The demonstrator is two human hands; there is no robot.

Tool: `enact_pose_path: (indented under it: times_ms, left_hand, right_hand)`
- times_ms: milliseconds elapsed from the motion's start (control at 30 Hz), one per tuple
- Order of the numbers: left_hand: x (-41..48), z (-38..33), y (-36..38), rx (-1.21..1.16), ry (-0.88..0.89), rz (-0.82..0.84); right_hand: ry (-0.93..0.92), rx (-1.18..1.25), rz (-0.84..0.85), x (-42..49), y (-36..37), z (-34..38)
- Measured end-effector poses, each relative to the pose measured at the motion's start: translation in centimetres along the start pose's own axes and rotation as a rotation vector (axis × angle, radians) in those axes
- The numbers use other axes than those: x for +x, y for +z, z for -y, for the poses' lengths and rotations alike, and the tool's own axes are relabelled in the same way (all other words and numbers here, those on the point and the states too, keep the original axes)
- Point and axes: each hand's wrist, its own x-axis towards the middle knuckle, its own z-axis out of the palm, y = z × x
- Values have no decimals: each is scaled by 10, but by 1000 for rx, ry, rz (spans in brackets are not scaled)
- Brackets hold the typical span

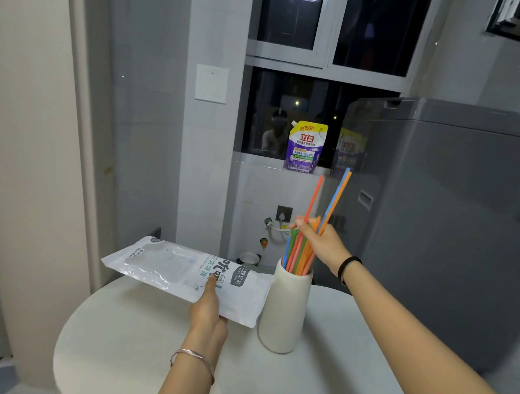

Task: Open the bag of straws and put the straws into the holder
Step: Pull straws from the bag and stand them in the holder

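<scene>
A white plastic straw bag (169, 267) with printed lettering is held flat above the round white table (140, 335); it looks empty and see-through at its left end. My left hand (209, 312) grips its near edge, thumb on top. A cream ribbed holder (285, 314) stands upright on the table just right of the bag. A bunch of coloured straws (299, 254), orange, red, green and blue, stands in it, leaning right. My right hand (320, 237) is closed around the straws just above the holder's mouth.
A grey washing machine (453, 208) fills the right side behind my right arm. A purple detergent pouch (305, 147) stands on the window ledge. A wall with a white switch plate (211, 83) lies behind the table, with taps and a hose lower down.
</scene>
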Motion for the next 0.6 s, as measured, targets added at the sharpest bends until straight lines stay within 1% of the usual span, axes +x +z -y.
enact_pose_path:
  times_ms: [100, 167, 200, 300, 333, 400, 500, 533, 600]
  left_hand:
    - [0, 1, 1, 0, -2, -1]
    - [0, 1, 1, -4, 0, -2]
    - [0, 1, 0, -3, 3, -2]
    - [-1, 1, 0, -2, 5, 5]
    - [-1, 1, 1, -3, 3, 5]
    - [-2, 0, 1, -7, -3, 0]
    - [-2, 1, 1, -10, -13, -10]
    - [-2, 1, 1, -9, -14, -10]
    - [-1, 1, 0, -8, -7, -7]
  right_hand:
    - [-21, -108, 80, -2, 1, -4]
    - [-57, -122, 85, -2, 1, -3]
    - [-81, -102, 57, -2, 1, -1]
    - [-109, 71, -145, 2, -4, 13]
    - [-121, 93, -178, 4, -6, 16]
    - [-126, 36, -131, 3, -7, 20]
    - [-62, -128, 21, -5, 1, 14]
    - [-48, -151, 40, -8, 2, 12]
    - [-66, -82, 4, -10, 0, 15]
